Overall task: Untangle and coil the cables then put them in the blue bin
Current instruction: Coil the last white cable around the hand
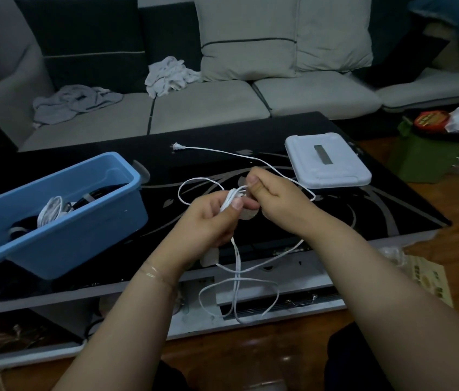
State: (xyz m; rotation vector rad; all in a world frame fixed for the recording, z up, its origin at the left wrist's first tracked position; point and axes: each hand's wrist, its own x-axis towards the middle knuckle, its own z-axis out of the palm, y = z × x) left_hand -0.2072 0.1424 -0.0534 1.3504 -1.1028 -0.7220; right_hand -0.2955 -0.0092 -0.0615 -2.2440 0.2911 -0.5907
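Beside blue bin (62, 221), white lid (327, 160), sofa (208, 105)

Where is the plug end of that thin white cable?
The white cable's two-pin plug lies on the glossy black table, far side, between the blue plastic bin and the white lid.

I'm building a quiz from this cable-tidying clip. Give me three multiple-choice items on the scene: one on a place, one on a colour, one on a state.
1. Where does the white cable's plug lie?
A. in the bin
B. on the black table, toward the sofa
C. on the floor

2. What colour is the bin holding coiled cables?
A. blue
B. green
C. red

3. How is the white cable now?
A. fully coiled
B. partly gathered, loops hanging loose
C. untouched

Answers:
1 B, the plug rests on the table.
2 A, the bin is blue.
3 B, the left hand and right hand grip a bunch while the white cable dangles in loops.
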